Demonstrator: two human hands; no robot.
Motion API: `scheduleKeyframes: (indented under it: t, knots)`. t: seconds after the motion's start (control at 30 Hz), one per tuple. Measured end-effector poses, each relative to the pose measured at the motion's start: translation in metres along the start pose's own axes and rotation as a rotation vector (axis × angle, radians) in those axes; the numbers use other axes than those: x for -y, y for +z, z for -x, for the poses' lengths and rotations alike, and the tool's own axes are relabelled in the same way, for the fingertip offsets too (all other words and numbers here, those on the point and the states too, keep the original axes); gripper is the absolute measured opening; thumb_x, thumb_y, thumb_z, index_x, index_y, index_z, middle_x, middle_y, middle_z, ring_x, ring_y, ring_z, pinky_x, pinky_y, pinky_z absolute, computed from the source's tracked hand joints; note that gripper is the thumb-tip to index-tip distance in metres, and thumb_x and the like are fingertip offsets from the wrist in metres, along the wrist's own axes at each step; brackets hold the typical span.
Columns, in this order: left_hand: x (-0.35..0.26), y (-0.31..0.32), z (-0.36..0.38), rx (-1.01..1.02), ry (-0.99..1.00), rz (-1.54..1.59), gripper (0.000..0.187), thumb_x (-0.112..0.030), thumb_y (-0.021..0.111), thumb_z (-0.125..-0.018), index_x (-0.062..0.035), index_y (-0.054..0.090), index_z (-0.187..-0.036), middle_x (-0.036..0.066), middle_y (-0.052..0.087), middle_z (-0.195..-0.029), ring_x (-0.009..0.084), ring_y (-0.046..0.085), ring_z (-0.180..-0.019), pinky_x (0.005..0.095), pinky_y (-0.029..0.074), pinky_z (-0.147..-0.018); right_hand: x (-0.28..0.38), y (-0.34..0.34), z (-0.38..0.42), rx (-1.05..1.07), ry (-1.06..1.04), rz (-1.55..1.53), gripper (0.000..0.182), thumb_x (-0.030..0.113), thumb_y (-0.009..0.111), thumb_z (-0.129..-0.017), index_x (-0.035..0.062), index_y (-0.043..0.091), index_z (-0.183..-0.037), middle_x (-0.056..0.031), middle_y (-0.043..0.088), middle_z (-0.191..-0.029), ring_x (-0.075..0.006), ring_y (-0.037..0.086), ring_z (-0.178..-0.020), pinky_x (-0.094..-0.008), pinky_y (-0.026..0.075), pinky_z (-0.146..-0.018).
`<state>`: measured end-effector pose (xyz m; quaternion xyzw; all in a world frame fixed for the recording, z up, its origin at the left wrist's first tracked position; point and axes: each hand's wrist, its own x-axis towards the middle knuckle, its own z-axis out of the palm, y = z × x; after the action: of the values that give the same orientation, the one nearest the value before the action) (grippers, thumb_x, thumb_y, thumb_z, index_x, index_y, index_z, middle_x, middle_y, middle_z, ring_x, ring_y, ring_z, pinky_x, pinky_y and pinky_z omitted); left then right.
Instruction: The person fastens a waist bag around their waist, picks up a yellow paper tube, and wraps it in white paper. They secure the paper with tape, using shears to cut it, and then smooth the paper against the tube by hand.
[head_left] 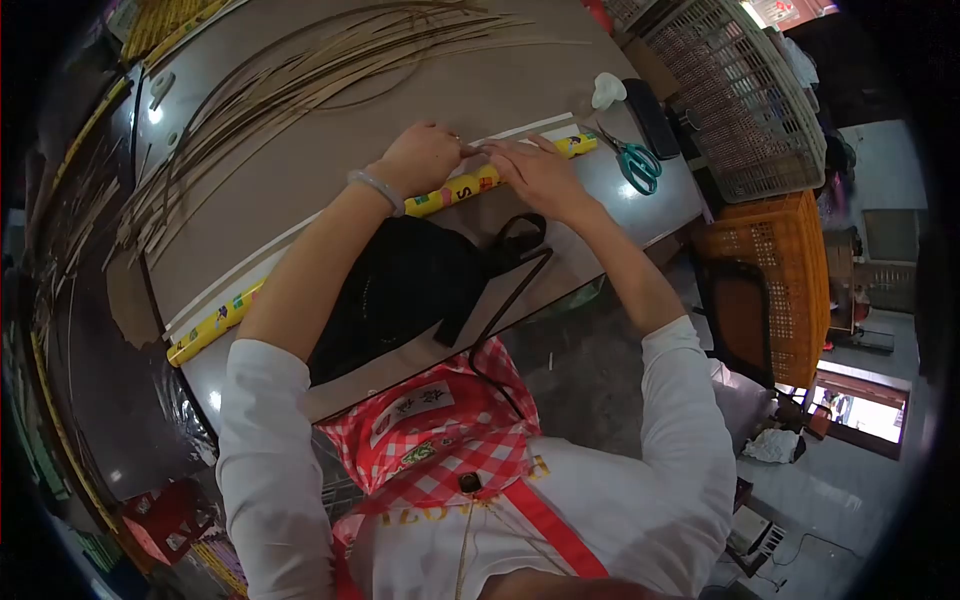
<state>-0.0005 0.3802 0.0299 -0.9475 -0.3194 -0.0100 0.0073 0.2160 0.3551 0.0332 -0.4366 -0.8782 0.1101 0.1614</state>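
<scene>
A long yellow printed roll (217, 325), with a white edge along its far side, lies slantwise across the table. My left hand (420, 158) is closed at the roll's far edge, its fingertips close to those of my right hand. My right hand (540, 178) lies over the roll with its fingers bent down onto it. Part of the roll is hidden under my left forearm and both hands. On the near side of the roll, a black bag (405, 285) with a strap rests on the table. Teal-handled scissors (638, 168) lie just beyond the roll's right end.
Long thin brown strips (300, 95) spread over the far left of the table. A dark oblong case (650, 118) and a small white crumpled item (607, 91) sit at the right. Plastic crates (735, 95) and an orange crate (795, 290) stand beyond the right edge.
</scene>
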Motion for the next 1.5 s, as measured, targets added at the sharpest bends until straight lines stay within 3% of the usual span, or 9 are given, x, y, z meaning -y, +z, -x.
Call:
scheduleKeyframes:
  t: [0.33, 0.4, 0.6, 0.8, 0.97, 1.1, 1.2, 1.27, 1.5]
  knots:
    - [0.002, 0.007, 0.0, -0.05, 0.023, 0.048, 0.034, -0.006, 0.051, -0.077, -0.0125, 0.062, -0.109, 0.006, 0.063, -0.091, 0.021, 0.057, -0.092, 0.0317, 0.041, -0.085, -0.088, -0.019, 0.005, -0.219, 0.443, 0.007, 0.039, 0.032, 0.033, -0.094, 0.0, 0.056, -0.097, -0.0244, 0.056, -0.094, -0.0407, 0.053, -0.086, -0.0462, 0.04, -0.074]
    - [0.003, 0.005, 0.0, -0.087, 0.033, 0.055, 0.034, -0.005, 0.051, -0.077, -0.0124, 0.062, -0.109, 0.006, 0.063, -0.091, 0.0212, 0.057, -0.092, 0.0318, 0.041, -0.085, -0.1, -0.021, 0.006, -0.153, 0.494, 0.056, 0.039, 0.032, 0.034, -0.094, 0.001, 0.056, -0.099, -0.0216, 0.057, -0.096, -0.0387, 0.054, -0.088, -0.0441, 0.042, -0.077]
    - [0.005, 0.005, -0.005, -0.016, 0.007, 0.063, 0.03, -0.008, 0.054, -0.074, -0.0132, 0.065, -0.102, 0.007, 0.063, -0.091, 0.022, 0.058, -0.092, 0.0331, 0.042, -0.085, -0.066, -0.032, 0.015, -0.501, 0.277, -0.079, 0.026, 0.022, 0.046, -0.09, 0.0008, 0.058, -0.098, -0.0168, 0.06, -0.098, -0.0367, 0.055, -0.091, -0.0418, 0.043, -0.081]
    - [0.002, -0.007, -0.006, -0.079, 0.008, 0.073, 0.022, -0.013, 0.055, -0.074, -0.0119, 0.068, -0.092, 0.003, 0.063, -0.097, 0.0211, 0.054, -0.099, 0.0342, 0.044, -0.084, -0.026, -0.026, 0.023, -0.045, -0.164, 0.184, 0.032, 0.027, 0.061, -0.08, 0.0089, 0.058, -0.106, -0.008, 0.058, -0.109, -0.0242, 0.051, -0.105, -0.0401, 0.036, -0.092]
    - [-0.008, -0.009, 0.0, -0.128, -0.041, 0.133, 0.034, -0.015, 0.073, -0.063, -0.0103, 0.066, -0.097, 0.002, 0.059, -0.11, 0.0193, 0.046, -0.113, 0.0356, 0.043, -0.087, -0.032, -0.024, 0.01, 0.035, -0.087, 0.073, 0.034, 0.022, 0.063, -0.076, 0.0091, 0.058, -0.107, -0.0083, 0.06, -0.106, -0.0252, 0.053, -0.101, -0.0398, 0.033, -0.095]
    - [-0.001, -0.006, 0.014, -0.451, -0.149, 0.555, 0.03, -0.013, 0.059, -0.075, -0.0099, 0.061, -0.105, 0.011, 0.058, -0.107, 0.0268, 0.048, -0.11, 0.0374, 0.042, -0.089, -0.03, -0.028, 0.004, 0.052, -0.115, 0.086, 0.032, 0.014, 0.063, -0.075, 0.0059, 0.057, -0.106, -0.0104, 0.06, -0.103, -0.029, 0.053, -0.098, -0.0384, 0.038, -0.089]
    - [-0.008, -0.046, 0.074, -0.51, -0.249, 0.649, 0.029, -0.012, 0.052, -0.078, -0.0111, 0.06, -0.107, 0.013, 0.059, -0.103, 0.0303, 0.053, -0.101, 0.0381, 0.043, -0.087, -0.025, -0.032, 0.004, 0.109, -0.057, 0.096, 0.033, 0.013, 0.065, -0.074, 0.0063, 0.055, -0.105, -0.0114, 0.059, -0.104, -0.0318, 0.054, -0.097, -0.0395, 0.041, -0.084]
    - [-0.015, -0.067, 0.129, -0.351, -0.427, 0.596, 0.027, -0.014, 0.054, -0.078, -0.0118, 0.061, -0.105, 0.012, 0.06, -0.099, 0.0307, 0.057, -0.093, 0.0388, 0.046, -0.082, -0.017, -0.033, 0.002, 0.112, -0.062, 0.016, 0.033, 0.008, 0.065, -0.073, 0.0055, 0.054, -0.105, -0.0124, 0.058, -0.103, -0.0327, 0.054, -0.096, -0.0393, 0.042, -0.082]
    - [-0.024, -0.018, 0.315, -0.182, -0.776, 0.221, 0.027, -0.019, 0.058, -0.081, -0.0068, 0.059, -0.106, 0.01, 0.058, -0.103, 0.0285, 0.055, -0.096, 0.0381, 0.044, -0.083, -0.026, -0.033, -0.001, 0.16, -0.082, -0.04, 0.037, 0.004, 0.063, -0.074, 0.006, 0.053, -0.11, -0.0133, 0.057, -0.106, -0.0329, 0.055, -0.097, -0.0384, 0.043, -0.081]
